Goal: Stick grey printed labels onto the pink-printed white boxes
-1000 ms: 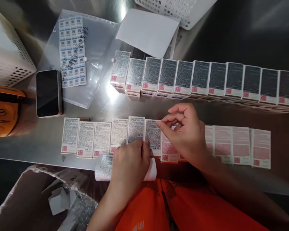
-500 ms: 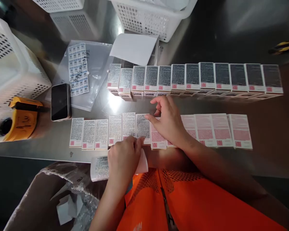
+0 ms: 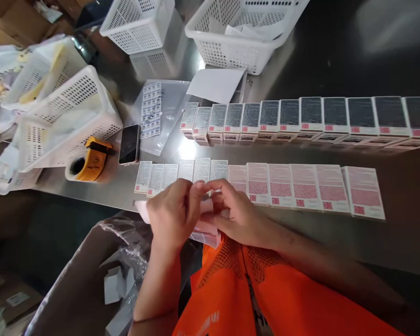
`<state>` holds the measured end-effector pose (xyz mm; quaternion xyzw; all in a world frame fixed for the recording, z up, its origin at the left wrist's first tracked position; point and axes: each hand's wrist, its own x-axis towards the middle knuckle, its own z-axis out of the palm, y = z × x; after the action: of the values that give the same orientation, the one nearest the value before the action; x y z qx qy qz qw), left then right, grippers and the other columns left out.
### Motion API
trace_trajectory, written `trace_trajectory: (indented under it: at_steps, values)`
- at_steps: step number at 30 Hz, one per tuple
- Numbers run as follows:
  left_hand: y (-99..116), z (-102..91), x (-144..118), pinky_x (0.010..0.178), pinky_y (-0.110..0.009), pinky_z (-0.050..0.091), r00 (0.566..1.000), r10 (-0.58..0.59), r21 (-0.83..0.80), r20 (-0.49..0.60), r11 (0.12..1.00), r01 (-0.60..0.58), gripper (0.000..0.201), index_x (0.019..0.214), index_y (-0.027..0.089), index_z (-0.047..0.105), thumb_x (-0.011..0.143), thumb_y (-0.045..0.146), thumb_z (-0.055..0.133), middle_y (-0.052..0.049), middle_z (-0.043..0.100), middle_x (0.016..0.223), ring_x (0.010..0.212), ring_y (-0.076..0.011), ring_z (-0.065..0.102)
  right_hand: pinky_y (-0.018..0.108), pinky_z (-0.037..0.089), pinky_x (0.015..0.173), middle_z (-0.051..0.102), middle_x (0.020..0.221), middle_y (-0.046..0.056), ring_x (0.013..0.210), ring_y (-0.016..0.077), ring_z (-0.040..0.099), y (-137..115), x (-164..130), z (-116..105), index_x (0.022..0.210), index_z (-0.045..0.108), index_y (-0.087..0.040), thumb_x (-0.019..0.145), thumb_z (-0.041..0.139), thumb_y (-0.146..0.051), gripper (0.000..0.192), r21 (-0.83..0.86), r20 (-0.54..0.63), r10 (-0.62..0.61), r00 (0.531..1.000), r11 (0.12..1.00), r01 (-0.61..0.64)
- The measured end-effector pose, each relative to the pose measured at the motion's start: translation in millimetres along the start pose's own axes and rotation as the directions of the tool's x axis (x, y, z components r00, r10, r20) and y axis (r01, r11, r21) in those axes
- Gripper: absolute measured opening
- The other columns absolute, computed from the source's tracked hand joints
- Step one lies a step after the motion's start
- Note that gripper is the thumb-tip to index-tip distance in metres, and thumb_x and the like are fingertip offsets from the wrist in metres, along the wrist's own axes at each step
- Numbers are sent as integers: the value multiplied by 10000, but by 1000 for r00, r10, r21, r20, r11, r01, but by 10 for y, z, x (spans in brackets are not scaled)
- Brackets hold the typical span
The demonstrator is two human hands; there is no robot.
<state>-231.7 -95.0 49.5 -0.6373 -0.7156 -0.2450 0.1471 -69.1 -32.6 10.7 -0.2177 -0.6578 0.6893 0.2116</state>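
Hands meet at the worktop (image 3: 101, 186) edge: left hand (image 3: 173, 214) and right hand (image 3: 236, 212) both pinch a label roll (image 3: 205, 228). Nearest boxes (image 3: 203, 170) lie flat in a row just beyond the fingers.

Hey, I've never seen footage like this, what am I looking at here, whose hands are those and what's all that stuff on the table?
This is one view from a camera worn on a person's head, looking down at their own bare hands. The left hand and right hand meet at the near table edge, together holding a pale sheet. On the steel table lie two rows of small boxes: a near row and a far row. To the left sit a phone, a yellow tape dispenser and white baskets. The orange at the bottom is the person's vest.
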Motion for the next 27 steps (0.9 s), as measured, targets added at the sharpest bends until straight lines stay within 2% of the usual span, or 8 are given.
trace_trajectory:
  at_steps: [3, 5, 8, 10, 13, 15, 19, 27]
  values:
    - [-202, -151, -15, 828, -310, 459, 984, -160, -107, -77, 983, 151, 288, 1108, 188, 660, 909, 390, 610, -99, 707, 1099, 1024, -225, 643, 268, 508, 634, 641, 788, -33, 725, 150, 660, 21, -63, -25, 1191, 410, -264, 906, 619, -227, 356, 15, -139, 12, 990, 1000, -10]
    - [-400, -189, -79, 981, -390, 454, 945, -315, -387, 87, 864, 323, 568, 1296, 224, 579, 801, 459, 729, -115, 634, 1303, 1228, -283, 566, 264, 505, 628, 638, 794, -31, 719, 146, 652, 42, -96, -94, 1174, 430, -261, 908, 629, -252, 333, -6, -161, -4, 987, 1000, 3]
    - [-605, -137, -205, 810, -379, 567, 755, -366, -661, 544, 368, 654, 771, 1308, 236, 579, 624, 436, 871, -88, 740, 1074, 952, -263, 701, 262, 512, 622, 638, 816, -25, 720, 142, 645, 86, -111, -161, 1131, 457, -260, 927, 606, -255, 253, -83, -189, -67, 980, 995, 52]
    - [-613, -81, -278, 707, -328, 585, 660, -391, -659, 642, 159, 735, 555, 1102, 197, 701, 606, 356, 892, -56, 765, 876, 761, -214, 713, 285, 527, 658, 634, 863, -10, 753, 148, 641, 116, -97, -146, 1090, 489, -261, 920, 608, -207, 214, -241, -280, -180, 943, 964, 113]
    - [-483, -54, -335, 677, -278, 583, 686, -470, -696, 555, 189, 692, 198, 824, 181, 750, 676, 264, 853, -31, 758, 788, 720, -176, 703, 366, 538, 763, 620, 978, 47, 918, 207, 628, 114, -71, -38, 1027, 564, -260, 882, 627, -117, 213, -598, -403, -472, 784, 784, 165]
    - [-373, -76, -341, 656, -255, 572, 726, -459, -702, 512, 264, 661, 129, 826, 196, 754, 728, 248, 819, -17, 750, 779, 717, -160, 694, 388, 542, 787, 629, 995, 66, 960, 223, 617, 69, -61, 69, 1044, 594, -263, 877, 611, -70, 255, -712, -358, -601, 715, 670, 207]
    - [-234, -124, -344, 679, -238, 556, 761, -416, -708, 498, 312, 634, 127, 896, 208, 746, 777, 228, 785, -12, 746, 816, 730, -144, 675, 396, 542, 901, 682, 1104, 80, 1033, 209, 627, -23, -18, 263, 1221, 555, -231, 893, 645, -99, 365, -644, -264, -627, 733, 680, 351]
    - [-224, -84, -392, 712, -227, 553, 819, -309, -788, 483, 254, 561, 121, 901, 267, 768, 820, 180, 742, 7, 755, 843, 762, -139, 689, 329, 574, 847, 734, 1008, 29, 959, 175, 681, -13, 66, 374, 1070, 681, -234, 821, 763, -159, 272, -281, -439, -393, 808, 914, 292]
